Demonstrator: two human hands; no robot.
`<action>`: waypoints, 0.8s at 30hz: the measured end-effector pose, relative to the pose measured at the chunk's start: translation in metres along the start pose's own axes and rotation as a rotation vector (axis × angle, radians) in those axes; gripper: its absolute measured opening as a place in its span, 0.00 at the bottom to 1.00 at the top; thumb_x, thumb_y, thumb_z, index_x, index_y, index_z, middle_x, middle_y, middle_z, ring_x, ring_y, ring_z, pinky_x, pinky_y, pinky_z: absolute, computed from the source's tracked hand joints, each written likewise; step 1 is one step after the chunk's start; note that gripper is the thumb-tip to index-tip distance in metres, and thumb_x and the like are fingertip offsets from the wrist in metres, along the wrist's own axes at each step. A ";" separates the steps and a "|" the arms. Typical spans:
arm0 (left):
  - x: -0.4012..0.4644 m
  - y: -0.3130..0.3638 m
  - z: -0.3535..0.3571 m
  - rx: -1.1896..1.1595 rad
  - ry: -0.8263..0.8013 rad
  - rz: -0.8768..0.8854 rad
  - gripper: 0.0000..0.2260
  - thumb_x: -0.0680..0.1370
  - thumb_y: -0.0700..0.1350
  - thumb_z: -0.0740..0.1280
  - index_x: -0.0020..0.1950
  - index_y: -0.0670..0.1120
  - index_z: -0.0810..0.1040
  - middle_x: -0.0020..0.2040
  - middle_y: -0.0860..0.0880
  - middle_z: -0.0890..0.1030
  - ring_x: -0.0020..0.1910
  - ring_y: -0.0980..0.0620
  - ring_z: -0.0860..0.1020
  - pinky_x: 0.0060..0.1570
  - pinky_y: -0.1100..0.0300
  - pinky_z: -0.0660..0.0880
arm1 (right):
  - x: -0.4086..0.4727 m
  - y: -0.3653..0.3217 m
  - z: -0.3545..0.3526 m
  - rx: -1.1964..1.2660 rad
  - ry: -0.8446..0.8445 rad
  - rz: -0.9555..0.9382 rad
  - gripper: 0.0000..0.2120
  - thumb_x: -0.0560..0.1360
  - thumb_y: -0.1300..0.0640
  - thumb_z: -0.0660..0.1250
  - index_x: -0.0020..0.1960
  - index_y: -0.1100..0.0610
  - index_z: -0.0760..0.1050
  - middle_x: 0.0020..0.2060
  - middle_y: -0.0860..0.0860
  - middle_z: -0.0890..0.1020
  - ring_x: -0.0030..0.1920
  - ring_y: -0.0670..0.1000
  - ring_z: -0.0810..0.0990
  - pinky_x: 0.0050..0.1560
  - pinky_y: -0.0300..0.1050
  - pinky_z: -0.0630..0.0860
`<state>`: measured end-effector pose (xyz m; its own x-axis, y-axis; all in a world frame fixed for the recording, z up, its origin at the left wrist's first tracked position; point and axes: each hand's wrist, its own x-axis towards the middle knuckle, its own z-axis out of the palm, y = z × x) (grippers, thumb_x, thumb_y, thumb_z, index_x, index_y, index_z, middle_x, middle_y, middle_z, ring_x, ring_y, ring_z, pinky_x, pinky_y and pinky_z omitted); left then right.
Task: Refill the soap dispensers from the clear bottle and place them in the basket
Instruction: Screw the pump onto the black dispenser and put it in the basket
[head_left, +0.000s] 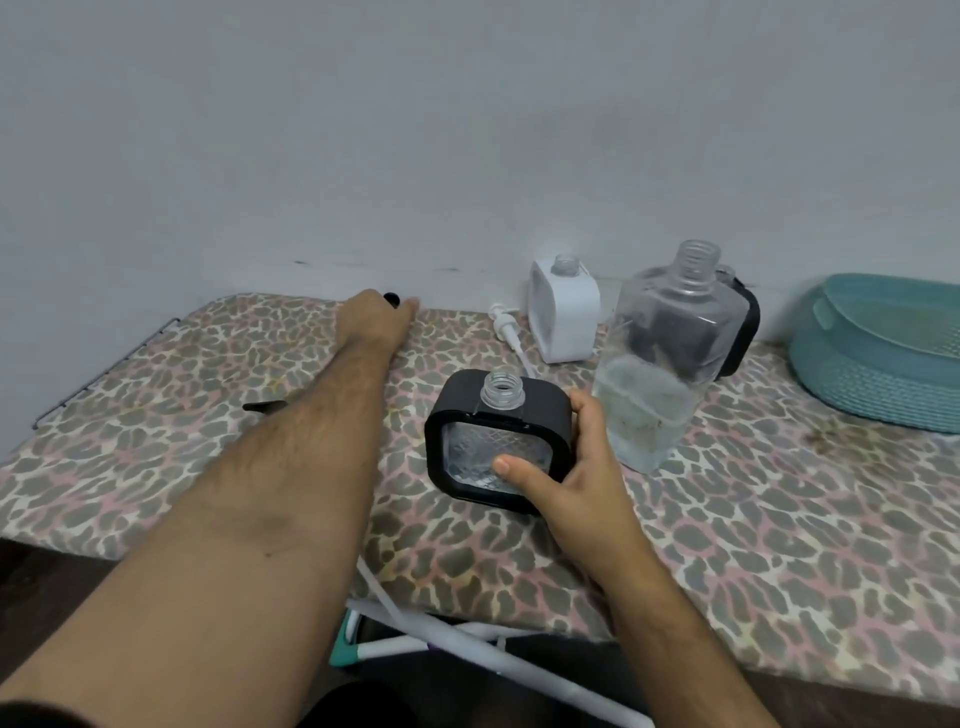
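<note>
Behind clear bottle (670, 358), half-hidden black dispenser (740, 332); left hand (376, 317) grip unclear.

A home, likely a laundry or utility corner: a padded ironing board (727, 545) with leopard-print cover stands against a plain painted wall (363, 130), a teal plastic laundry-style basket (872, 384) at 3 o'clock.
</note>
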<state>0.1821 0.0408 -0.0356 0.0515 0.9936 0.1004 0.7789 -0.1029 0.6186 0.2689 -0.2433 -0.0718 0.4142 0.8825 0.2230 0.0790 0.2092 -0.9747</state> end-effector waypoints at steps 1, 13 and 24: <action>0.003 0.000 0.001 0.004 0.001 -0.004 0.21 0.77 0.60 0.67 0.44 0.41 0.78 0.39 0.45 0.82 0.36 0.45 0.82 0.33 0.57 0.78 | 0.000 0.000 0.000 0.000 -0.001 0.003 0.27 0.72 0.66 0.75 0.61 0.45 0.67 0.53 0.38 0.81 0.56 0.43 0.82 0.52 0.42 0.81; -0.031 0.007 -0.025 -0.302 -0.025 0.044 0.11 0.75 0.51 0.73 0.42 0.43 0.85 0.36 0.46 0.84 0.36 0.47 0.83 0.44 0.52 0.82 | -0.003 -0.008 0.004 0.008 0.031 -0.014 0.27 0.72 0.69 0.74 0.61 0.47 0.67 0.55 0.46 0.80 0.53 0.41 0.82 0.48 0.35 0.79; -0.109 0.034 -0.106 -0.756 -0.085 0.246 0.14 0.73 0.47 0.75 0.56 0.42 0.83 0.46 0.49 0.86 0.49 0.52 0.83 0.54 0.54 0.79 | -0.003 -0.017 -0.002 -0.186 -0.014 0.013 0.28 0.72 0.62 0.76 0.65 0.50 0.65 0.58 0.46 0.79 0.57 0.45 0.80 0.61 0.48 0.77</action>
<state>0.1372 -0.0760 0.0573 0.2384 0.9352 0.2620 0.1056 -0.2931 0.9502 0.2681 -0.2499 -0.0560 0.4034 0.8908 0.2090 0.2407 0.1170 -0.9635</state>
